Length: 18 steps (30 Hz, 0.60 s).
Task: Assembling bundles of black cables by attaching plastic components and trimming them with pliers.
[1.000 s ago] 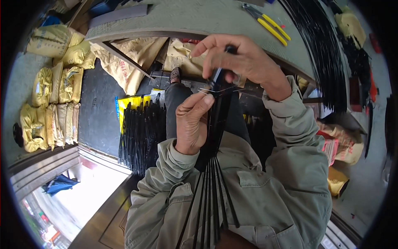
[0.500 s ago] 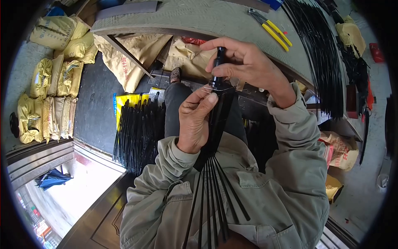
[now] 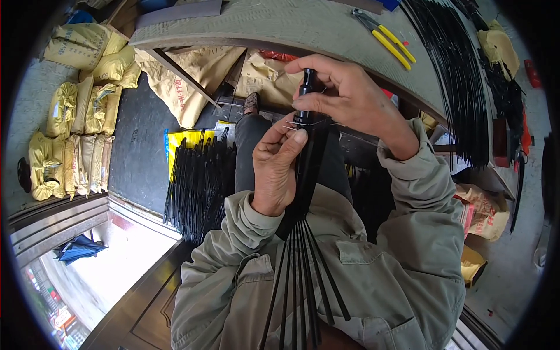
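A black umbrella frame stands in front of my body, its thin ribs fanning out below over my jacket. My left hand pinches it near the collar, thumb against the upper rib ends. Thin pale wire ends stick out at that collar, beside the fingertips. Above it, my right hand has its thumb and fingers around the black stepped end piece, the index finger arched over its top. The right fingertips are partly hidden behind that piece.
A workbench runs across the far side, bearing yellow-handled pliers and a bundle of long black ribs. More black rods stand left of my leg. Tan sacks are stacked at left; a blue umbrella lies beyond the doorway.
The whole view has shifted slightly. Both hands keep their hold on the umbrella frame, with the right thumb and fingers moved a little on the end piece.
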Tool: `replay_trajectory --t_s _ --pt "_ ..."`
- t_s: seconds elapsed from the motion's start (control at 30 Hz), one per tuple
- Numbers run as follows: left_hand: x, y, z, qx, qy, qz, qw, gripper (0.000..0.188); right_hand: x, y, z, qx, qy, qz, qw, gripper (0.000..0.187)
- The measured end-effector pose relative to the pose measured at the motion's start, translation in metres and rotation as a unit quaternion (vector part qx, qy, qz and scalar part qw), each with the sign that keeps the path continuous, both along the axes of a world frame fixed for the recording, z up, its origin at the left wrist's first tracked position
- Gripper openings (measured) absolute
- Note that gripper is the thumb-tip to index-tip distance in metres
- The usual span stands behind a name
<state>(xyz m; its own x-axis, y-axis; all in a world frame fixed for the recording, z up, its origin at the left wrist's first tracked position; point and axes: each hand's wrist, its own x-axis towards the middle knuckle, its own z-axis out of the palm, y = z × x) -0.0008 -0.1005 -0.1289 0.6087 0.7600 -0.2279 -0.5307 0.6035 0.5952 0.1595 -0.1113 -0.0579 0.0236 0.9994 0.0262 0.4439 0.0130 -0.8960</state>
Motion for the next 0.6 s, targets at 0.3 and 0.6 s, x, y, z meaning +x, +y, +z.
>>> replay_trajectory --t_s 0.3,0.6 --pt "-0.003 -0.004 0.004 0.009 0.007 -0.004 1.0 0.031 0.003 -0.001 -0.011 0.026 0.176 0.009 0.984 0.051" --pt "-0.012 0.006 -0.004 0.04 -0.02 0.009 0.999 0.027 -0.056 -0.035 -0.051 0.24 -0.069 -0.275 0.929 0.073"
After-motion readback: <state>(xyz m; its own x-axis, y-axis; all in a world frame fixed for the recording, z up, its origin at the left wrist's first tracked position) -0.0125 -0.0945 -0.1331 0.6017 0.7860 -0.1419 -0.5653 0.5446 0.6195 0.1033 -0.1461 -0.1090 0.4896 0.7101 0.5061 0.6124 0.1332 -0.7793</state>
